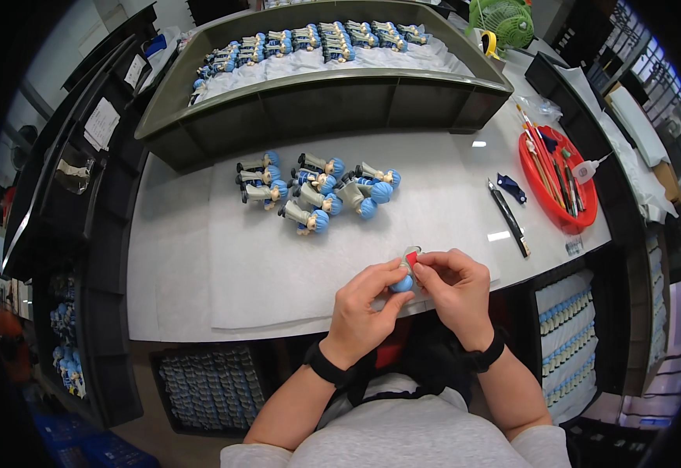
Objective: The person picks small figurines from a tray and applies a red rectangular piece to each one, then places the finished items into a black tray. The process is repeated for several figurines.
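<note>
Left hand (365,306) and right hand (460,296) grip one figurine (402,285); loose figurines (327,204), crate (317,107) beyond.

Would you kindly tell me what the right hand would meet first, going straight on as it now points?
The right hand would first meet the blue-topped figurine it touches; beyond that, probably the group of figurines on the white sheet, though depth is unclear.

crate (301,105) behind figurines (326,203) | figurines on sheet (278,273) | knife (508,218) right of sheet | brushes (543,162) in bowl (578,226)
</note>
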The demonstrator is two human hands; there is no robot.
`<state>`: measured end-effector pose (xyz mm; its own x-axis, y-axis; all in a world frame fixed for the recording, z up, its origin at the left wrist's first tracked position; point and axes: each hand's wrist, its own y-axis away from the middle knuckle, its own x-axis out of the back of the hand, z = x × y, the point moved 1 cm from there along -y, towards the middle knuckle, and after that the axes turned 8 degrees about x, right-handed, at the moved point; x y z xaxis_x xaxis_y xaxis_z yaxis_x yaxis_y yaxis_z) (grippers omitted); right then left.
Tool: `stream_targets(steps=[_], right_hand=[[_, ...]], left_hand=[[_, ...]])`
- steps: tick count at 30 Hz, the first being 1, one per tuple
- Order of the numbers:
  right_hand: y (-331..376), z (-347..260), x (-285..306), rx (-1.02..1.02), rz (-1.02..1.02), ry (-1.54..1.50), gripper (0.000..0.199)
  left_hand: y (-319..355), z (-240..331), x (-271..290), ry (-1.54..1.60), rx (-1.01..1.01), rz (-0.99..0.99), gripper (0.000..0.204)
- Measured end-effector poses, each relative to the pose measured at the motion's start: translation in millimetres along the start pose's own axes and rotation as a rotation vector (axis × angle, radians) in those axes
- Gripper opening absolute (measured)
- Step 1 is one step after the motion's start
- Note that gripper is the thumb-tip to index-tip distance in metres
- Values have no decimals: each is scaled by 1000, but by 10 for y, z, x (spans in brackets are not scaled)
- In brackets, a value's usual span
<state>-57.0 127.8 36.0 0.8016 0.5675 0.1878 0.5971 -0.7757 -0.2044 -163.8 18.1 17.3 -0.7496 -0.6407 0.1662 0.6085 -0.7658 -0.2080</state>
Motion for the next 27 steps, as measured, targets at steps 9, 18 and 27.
stream_targets(steps=[9, 18, 27], right_hand=[[-80, -180, -102, 201, -2, 266, 7], [-66, -185, -111, 198, 7, 289, 15], [-112, -180, -70, 150, -49, 261, 12]], left_hand=[[18, -74, -45, -6, -73, 78, 29], [-7, -72, -51, 1, -36, 71, 30], [1, -78, -46, -16, -40, 68, 29]])
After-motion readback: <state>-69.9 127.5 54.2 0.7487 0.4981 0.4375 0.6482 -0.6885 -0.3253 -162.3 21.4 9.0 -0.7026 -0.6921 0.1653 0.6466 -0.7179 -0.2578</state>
